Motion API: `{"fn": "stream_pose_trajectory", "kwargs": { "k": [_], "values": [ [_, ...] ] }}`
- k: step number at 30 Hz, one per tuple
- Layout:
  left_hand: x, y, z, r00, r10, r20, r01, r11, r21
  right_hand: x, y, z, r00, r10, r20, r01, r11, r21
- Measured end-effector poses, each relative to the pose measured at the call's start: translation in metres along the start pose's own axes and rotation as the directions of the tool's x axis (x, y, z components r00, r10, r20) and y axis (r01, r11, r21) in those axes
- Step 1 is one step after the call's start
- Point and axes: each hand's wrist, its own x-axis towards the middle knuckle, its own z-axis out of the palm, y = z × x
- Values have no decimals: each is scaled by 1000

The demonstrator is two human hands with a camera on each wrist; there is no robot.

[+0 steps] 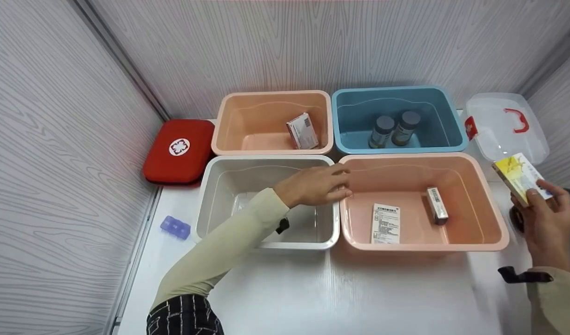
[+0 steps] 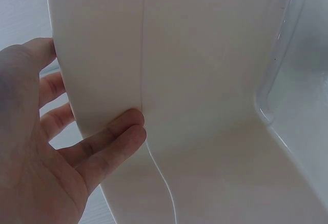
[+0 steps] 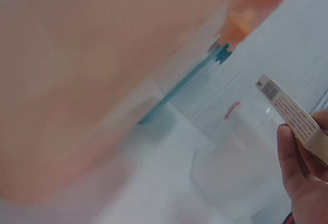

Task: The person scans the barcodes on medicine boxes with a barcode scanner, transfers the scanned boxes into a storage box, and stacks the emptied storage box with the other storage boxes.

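Right hand (image 1: 547, 218) has the yellow box (image 1: 521, 176) pinched between thumb and fingers, up off the table (image 1: 285, 288), just right of the pink bin (image 1: 424, 248) and outside every bin. Work looks part-way: this one isn't in a bin, other goods are. It looks like a thin carton, yellow and white on the big face, with a barcode and lines of print on the narrow side (right wrist view; too small to read); held tilted, no damage visible. Left hand (image 1: 313, 186) holds no item: relaxed, fingers loosely bent at the edge between pink bin and white bin (image 1: 285, 245), some inside the wall, some past it; can't tell if it bears on the rim. Pink bin has a white box (image 1: 386, 224) by its front wall and a slim box (image 1: 437, 206) further right, apart. Left sleeve (image 1: 238, 237) hides part of the white bin, so contents can't be fully told. Purple organiser (image 1: 175, 228), red case (image 1: 178, 151) and clear case (image 1: 494, 130) sit outside the bins; unclear if they're left to do. Far row: peach bin (image 1: 266, 152) has one tilted carton (image 1: 303, 131); blue bin (image 1: 424, 150) has two jars (image 1: 381, 132) close together.
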Motion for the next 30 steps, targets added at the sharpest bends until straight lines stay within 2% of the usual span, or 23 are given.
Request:
{"fn": "stream_pose_trajectory", "kwargs": {
  "k": [5,8,11,14,17,21,25,30],
  "values": [
    [0,1,-1,1000,-12,8,12,1000,-6,7,-37,22,995,-45,89,53,995,-89],
    [0,1,0,1000,-17,12,17,1000,-7,11,-57,41,982,-90,163,111,986,-125],
    [0,0,0,1000,-3,4,3,1000,-8,15,-73,66,952,-150,267,183,978,-103],
    [0,0,1,1000,17,-12,-17,1000,-7,17,-83,93,915,-174,365,214,974,-72],
    [0,-1,2,999,25,-23,-25,1000,-9,17,-91,124,882,-174,439,226,972,-69],
    [2,-1,1,1000,20,-16,-20,1000,-5,20,-93,166,822,-168,544,222,975,-34],
    [1,0,1,1000,9,-14,-9,1000,-1,22,-88,208,780,-99,618,213,970,-114],
    [0,0,1,1000,-8,-3,8,1000,6,21,-72,260,726,-41,686,294,921,-256]
  ]
}}
